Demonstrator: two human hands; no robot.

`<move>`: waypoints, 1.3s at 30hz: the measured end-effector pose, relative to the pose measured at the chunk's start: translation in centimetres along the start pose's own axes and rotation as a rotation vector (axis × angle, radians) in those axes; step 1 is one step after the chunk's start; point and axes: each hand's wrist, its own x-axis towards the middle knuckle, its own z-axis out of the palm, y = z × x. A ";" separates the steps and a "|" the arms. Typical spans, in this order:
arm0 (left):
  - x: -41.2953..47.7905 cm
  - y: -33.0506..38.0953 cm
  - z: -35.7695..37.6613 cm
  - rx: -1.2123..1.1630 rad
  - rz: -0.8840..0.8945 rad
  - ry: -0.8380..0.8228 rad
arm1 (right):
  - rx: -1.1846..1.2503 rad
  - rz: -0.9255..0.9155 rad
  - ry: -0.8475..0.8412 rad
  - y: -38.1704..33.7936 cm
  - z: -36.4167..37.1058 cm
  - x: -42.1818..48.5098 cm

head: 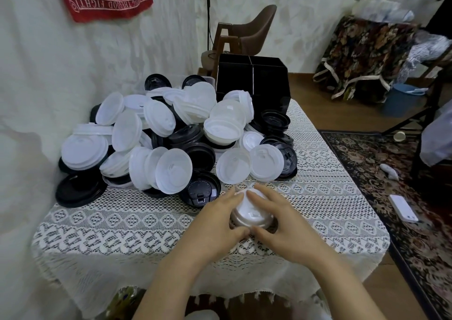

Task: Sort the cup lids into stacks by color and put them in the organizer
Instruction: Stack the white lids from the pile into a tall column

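A small white lid stack [250,211] is held at lower centre, w/ left hand [220,219] & right hand [283,224] curled round its rim. It is judged light, thin, slippery: to be gripped at the rim, not squeezed. Organizer [252,80] is seen upper centre.

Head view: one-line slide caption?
Left hand and right hand hold a white plastic lid stack near the mixed black-and-white lid pile and black organizer.

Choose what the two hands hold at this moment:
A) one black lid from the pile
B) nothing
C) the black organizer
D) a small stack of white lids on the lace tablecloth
D: the left hand and the right hand grip a stack of white lids from both sides on the lace tablecloth.
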 end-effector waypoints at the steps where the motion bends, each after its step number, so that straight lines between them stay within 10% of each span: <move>1: -0.1 0.1 -0.1 -0.001 0.015 0.027 | -0.002 0.001 0.000 -0.1 0.1 0.1; 10: -0.3 -1.1 -1.4 0.211 -0.002 0.883 | -0.041 0.117 0.006 -0.8 0.8 0.1; 18: 0.0 -3.2 -2.3 0.219 -0.140 0.871 | 0.026 0.136 0.047 -0.7 1.0 -0.3; 27: -0.7 0.4 -3.8 -0.681 -0.035 0.989 | 0.063 0.117 0.044 -1.1 0.6 -0.6; 39: 0.1 2.1 -2.5 -1.396 -0.178 0.426 | 0.048 0.105 0.038 -1.2 0.4 -0.5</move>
